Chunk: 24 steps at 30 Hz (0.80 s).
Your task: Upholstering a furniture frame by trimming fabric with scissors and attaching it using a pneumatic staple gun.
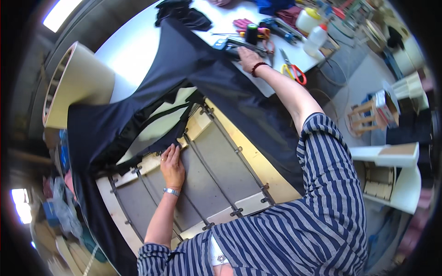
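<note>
My left hand (173, 169) lies on the light wooden rail (151, 164) of an upturned seat frame, fingers stretched out. Its fingertips touch the edge of a black fabric strip (166, 140). Dark springs (207, 171) run across the frame over grey sheeting (156, 195). Up on the white table, my right hand (250, 60) closes on a black hand tool (233, 46) that looks like a staple gun; its fingers are partly hidden. Black cover fabric (193, 60) drapes around the frame and onto the table.
Red-and-yellow scissors (294, 73), orange-handled scissors (268, 46), a dark spool (251, 34) and plastic bottles (316, 40) lie or stand near my right hand. A curved cream shell (85, 85) stands at the left on the white table (131, 50). A wooden stool (368, 115) stands right.
</note>
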Tool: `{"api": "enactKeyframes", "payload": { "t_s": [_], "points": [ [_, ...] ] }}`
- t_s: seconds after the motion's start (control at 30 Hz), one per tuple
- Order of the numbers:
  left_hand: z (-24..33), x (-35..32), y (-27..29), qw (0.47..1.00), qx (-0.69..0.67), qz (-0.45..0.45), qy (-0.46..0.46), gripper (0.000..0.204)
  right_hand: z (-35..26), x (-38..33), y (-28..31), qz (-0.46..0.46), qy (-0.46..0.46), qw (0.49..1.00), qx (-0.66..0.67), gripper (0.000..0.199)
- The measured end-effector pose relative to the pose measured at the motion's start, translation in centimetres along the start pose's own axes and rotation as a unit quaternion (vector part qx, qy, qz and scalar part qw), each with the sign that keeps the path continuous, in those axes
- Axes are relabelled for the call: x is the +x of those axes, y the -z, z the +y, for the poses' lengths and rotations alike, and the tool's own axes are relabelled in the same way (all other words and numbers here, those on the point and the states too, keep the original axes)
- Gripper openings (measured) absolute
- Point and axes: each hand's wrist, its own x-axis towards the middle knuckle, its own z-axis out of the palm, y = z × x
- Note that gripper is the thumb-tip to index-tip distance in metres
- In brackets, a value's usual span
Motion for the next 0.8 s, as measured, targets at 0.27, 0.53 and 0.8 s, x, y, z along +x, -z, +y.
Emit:
{"api": "enactKeyframes", "payload": {
  "t_s": [0.27,0.53,0.8],
  "points": [
    [-1.2,0.7,0.0,1.000,0.005,0.023,-0.003,0.036,5.7,6.3,-3.2,-0.158,-0.003,0.987,0.026,0.030],
    [-2.0,-0.2,-0.1,0.999,-0.006,0.048,0.019,0.036,1.2,3.7,13.8,-0.090,-0.007,0.944,0.317,0.030],
    [-2.1,-0.5,0.2,0.995,-0.039,0.091,0.017,0.028,-12.3,-4.6,38.8,-0.168,-0.008,0.838,0.518,0.030]
  ]
}}
